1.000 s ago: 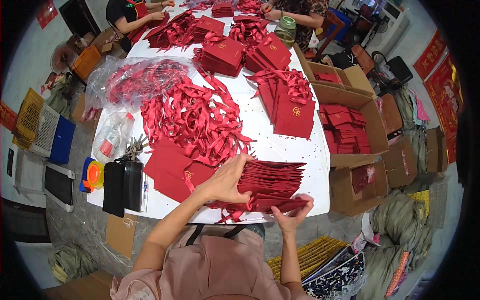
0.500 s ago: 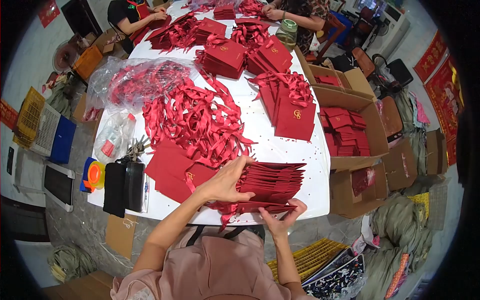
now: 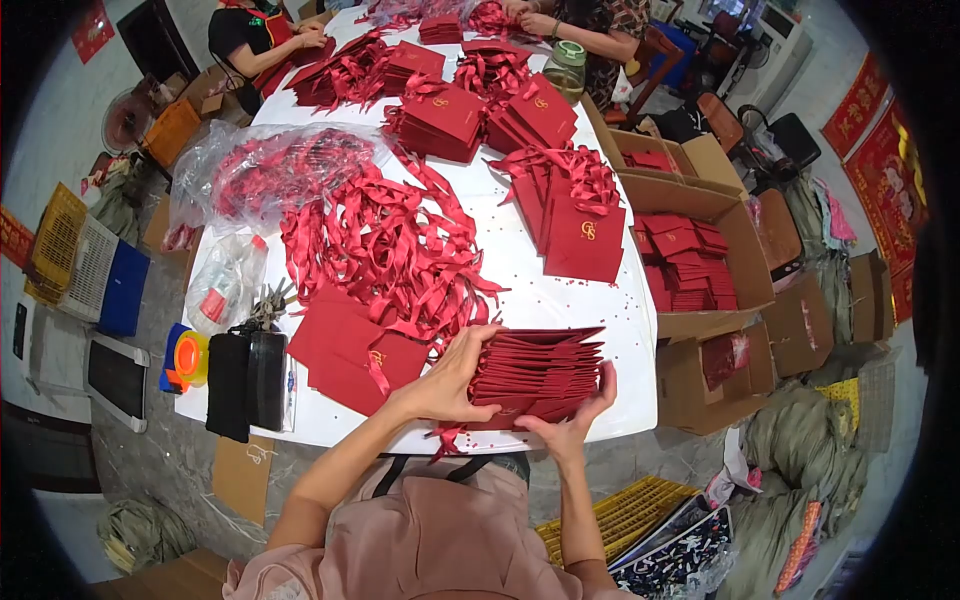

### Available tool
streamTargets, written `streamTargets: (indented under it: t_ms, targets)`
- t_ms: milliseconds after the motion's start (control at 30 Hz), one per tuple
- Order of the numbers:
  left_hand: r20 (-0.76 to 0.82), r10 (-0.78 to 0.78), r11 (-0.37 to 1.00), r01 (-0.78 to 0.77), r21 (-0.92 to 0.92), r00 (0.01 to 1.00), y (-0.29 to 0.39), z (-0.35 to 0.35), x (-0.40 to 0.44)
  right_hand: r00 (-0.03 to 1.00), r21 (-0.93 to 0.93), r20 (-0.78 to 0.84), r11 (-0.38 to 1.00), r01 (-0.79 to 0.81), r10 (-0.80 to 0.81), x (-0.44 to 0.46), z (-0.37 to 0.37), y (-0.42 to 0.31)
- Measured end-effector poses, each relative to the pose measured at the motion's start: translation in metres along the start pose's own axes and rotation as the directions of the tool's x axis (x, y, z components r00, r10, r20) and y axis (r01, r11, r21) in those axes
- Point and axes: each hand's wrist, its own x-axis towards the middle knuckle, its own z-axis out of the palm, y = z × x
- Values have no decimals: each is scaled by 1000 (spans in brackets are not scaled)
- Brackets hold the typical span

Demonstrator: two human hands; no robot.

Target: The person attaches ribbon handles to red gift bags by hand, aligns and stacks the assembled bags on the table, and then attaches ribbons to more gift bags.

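While left hand [image 3: 447, 383] and right hand [image 3: 572, 425] hold the red stack [image 3: 537, 368] between them on the near tabletop [image 3: 632, 400], squaring-up seems the step, next calling for even pressure, though finger contact behind is unclear.

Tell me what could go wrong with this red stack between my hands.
The red stack stands near the edge of the white table, so it might slip off if your left hand or right hand loosens. The ribbon end at that edge could snag on clothing.
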Motion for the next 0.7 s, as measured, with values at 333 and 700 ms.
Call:
streamTargets:
  t_ms: [333, 700]
  targets:
    - [-17, 69, 997, -69, -25, 997, 14, -1, -2, 978, 175, 203, 981, -83, 47, 12, -17, 9]
    - [-11, 43, 999, -43, -7, 999, 5, 9, -12, 979, 332, 203, 942, -42, -28, 1, -10, 8]
